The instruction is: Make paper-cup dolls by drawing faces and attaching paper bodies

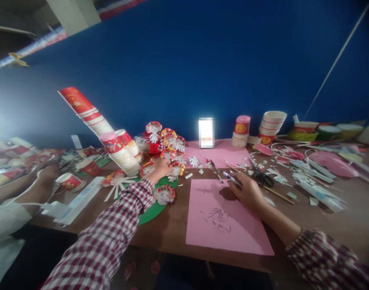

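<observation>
In the head view my right hand (246, 191) is closed around a pen (231, 178), over the upper right part of a pink sheet (199, 225) with dark scribbled marks. My left hand (158, 170) reaches in among small paper crafts with red and yellow ruffled rims and drawn figures. Its fingertips blend into these pieces, so its grip is unclear. Just below it, a round craft with a drawn face (164, 195) lies on a green round sheet (151, 217). Another pen (216, 172) rests above the pink sheet.
Leaning stacks of paper cups (121, 155) stand left of the crafts. More cup stacks (272, 125) are at the back right. Black scissors (264, 179), a wooden stick (279, 195) and paper scraps lie on the right. A power strip (81, 199) and another person's arm (21, 185) are at left.
</observation>
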The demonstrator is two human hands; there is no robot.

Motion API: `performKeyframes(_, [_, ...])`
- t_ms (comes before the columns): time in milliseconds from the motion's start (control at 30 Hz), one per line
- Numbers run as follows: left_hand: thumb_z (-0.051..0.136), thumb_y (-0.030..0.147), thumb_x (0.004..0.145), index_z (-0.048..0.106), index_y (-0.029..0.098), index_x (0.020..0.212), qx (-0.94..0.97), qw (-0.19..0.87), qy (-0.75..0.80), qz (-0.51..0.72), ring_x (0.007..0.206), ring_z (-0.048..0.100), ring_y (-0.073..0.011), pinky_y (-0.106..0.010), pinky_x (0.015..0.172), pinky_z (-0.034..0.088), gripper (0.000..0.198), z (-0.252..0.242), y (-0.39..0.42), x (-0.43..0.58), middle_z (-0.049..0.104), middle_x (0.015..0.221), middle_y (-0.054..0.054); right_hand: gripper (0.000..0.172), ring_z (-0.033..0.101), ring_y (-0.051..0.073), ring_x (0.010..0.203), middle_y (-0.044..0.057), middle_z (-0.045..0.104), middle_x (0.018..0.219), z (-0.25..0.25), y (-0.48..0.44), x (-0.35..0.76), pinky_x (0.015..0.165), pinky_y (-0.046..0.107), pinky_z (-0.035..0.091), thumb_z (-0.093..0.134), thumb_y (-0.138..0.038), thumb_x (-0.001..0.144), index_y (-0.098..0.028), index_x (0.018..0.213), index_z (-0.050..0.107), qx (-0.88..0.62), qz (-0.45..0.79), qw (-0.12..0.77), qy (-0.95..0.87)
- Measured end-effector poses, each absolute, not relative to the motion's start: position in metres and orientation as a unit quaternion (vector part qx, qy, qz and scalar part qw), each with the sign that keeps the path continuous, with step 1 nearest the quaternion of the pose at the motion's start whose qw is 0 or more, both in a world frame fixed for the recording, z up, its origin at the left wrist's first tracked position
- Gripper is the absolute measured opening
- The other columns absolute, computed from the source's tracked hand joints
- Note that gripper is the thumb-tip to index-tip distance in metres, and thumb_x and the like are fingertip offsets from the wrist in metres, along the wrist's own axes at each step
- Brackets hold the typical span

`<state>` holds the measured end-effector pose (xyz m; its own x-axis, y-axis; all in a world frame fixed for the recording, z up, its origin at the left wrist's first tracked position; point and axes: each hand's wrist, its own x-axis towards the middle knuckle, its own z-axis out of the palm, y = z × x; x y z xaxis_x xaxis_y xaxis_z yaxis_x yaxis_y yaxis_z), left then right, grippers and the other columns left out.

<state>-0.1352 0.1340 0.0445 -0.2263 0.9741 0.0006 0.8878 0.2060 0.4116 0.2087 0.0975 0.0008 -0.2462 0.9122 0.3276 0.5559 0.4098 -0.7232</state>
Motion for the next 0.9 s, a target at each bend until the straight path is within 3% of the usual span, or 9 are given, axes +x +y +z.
performKeyframes(133, [0.066, 0.018, 0.059, 0.063, 0.017, 0.063, 0.592, 0.112, 0.779, 0.172, 0.075, 0.060, -0.0199, -0.025, 0.063, 0.039, 0.005, 0.045, 0.132, -0.133, 0.066, 0.071, -0.004, 0.023, 0.066, 0.022, 0.073, 0.008, 0.073, 0.086, -0.001, 0.099, 0.210, 0.068, 0.031, 0.047, 0.053, -0.030, 0.084, -0.019, 0.099, 0.065, -0.487, 0.225, 0.372, -0.757])
performKeyframes(200, [0.067, 0.018, 0.060, 0.066, 0.016, 0.070, 0.586, 0.116, 0.781, 0.184, 0.077, 0.061, -0.0195, -0.025, 0.065, 0.041, 0.010, 0.045, 0.131, -0.131, 0.068, 0.078, -0.005, 0.024, 0.066, 0.022, 0.073, 0.008, 0.072, 0.086, -0.002, 0.099, 0.210, 0.068, 0.030, 0.047, 0.054, -0.029, 0.083, -0.019, 0.101, 0.065, -0.485, 0.224, 0.375, -0.757])
performKeyframes(400, [0.069, 0.017, 0.058, 0.066, 0.014, 0.073, 0.561, 0.142, 0.777, 0.247, 0.077, 0.062, -0.0216, -0.026, 0.064, 0.043, 0.015, 0.047, 0.126, -0.125, 0.067, 0.076, -0.006, 0.024, 0.064, 0.020, 0.069, 0.007, 0.071, 0.082, 0.000, 0.098, 0.210, 0.066, 0.029, 0.046, 0.054, -0.028, 0.081, -0.018, 0.100, 0.065, -0.488, 0.230, 0.373, -0.755])
performKeyframes(633, [0.063, 0.023, 0.076, 0.061, 0.012, 0.108, 0.551, 0.286, 0.696, 0.361, 0.069, 0.064, -0.0137, -0.024, 0.060, 0.049, 0.034, 0.065, 0.098, -0.089, 0.069, 0.088, -0.007, 0.025, 0.061, 0.018, 0.063, 0.004, 0.068, 0.074, 0.003, 0.095, 0.209, 0.061, 0.027, 0.043, 0.053, -0.033, 0.083, -0.018, 0.099, 0.065, -0.494, 0.247, 0.382, -0.741])
performKeyframes(767, [0.062, 0.022, 0.080, 0.058, 0.011, 0.112, 0.559, 0.361, 0.651, 0.365, 0.073, 0.066, -0.0137, -0.025, 0.062, 0.053, 0.034, 0.053, 0.071, -0.050, 0.070, 0.094, -0.010, 0.029, 0.059, 0.017, 0.063, 0.003, 0.066, 0.072, 0.011, 0.091, 0.209, 0.059, 0.026, 0.042, 0.054, -0.041, 0.085, -0.017, 0.097, 0.065, -0.503, 0.287, 0.382, -0.720])
performKeyframes(900, [0.064, 0.027, 0.080, 0.059, 0.012, 0.108, 0.581, 0.372, 0.640, 0.338, 0.079, 0.067, -0.0175, -0.028, 0.066, 0.054, 0.033, 0.027, 0.053, -0.022, 0.069, 0.094, -0.010, 0.031, 0.059, 0.018, 0.068, 0.004, 0.067, 0.075, 0.014, 0.091, 0.210, 0.061, 0.027, 0.043, 0.053, -0.043, 0.086, -0.016, 0.097, 0.064, -0.504, 0.290, 0.381, -0.719])
